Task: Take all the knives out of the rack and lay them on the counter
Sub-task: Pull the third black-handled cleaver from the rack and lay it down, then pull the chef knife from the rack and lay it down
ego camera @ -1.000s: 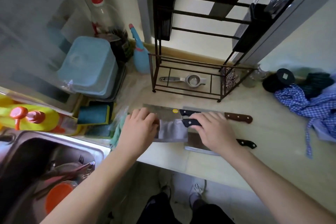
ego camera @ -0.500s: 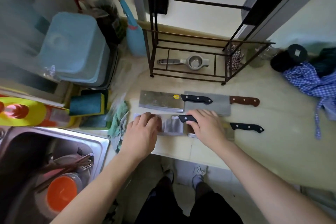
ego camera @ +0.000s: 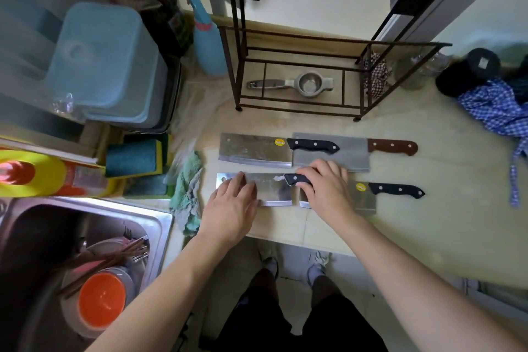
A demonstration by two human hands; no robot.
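Observation:
Several cleavers lie flat on the counter [ego camera: 428,226] in two rows below the dark metal rack [ego camera: 300,46]. The back row holds a black-handled cleaver [ego camera: 254,150] and a brown-handled cleaver [ego camera: 351,151]. In the front row, my left hand [ego camera: 231,208] rests flat on the blade of the front left cleaver [ego camera: 271,188]. My right hand [ego camera: 325,188] is closed on that cleaver's black handle. It also covers much of the front right cleaver [ego camera: 394,191], whose black handle points right.
A metal squeezer [ego camera: 300,84] lies inside the rack's base. A blue spray bottle [ego camera: 204,37], blue tub [ego camera: 108,66], sponges [ego camera: 134,157] and a green rag [ego camera: 187,191] sit left. The sink [ego camera: 71,260] holds dishes. A blue checked cloth [ego camera: 497,111] lies right.
The view has tilted down and the rack's upper shelves have left the frame. Both hands have settled the front left cleaver flat, a little nearer the counter's front edge than the back row.

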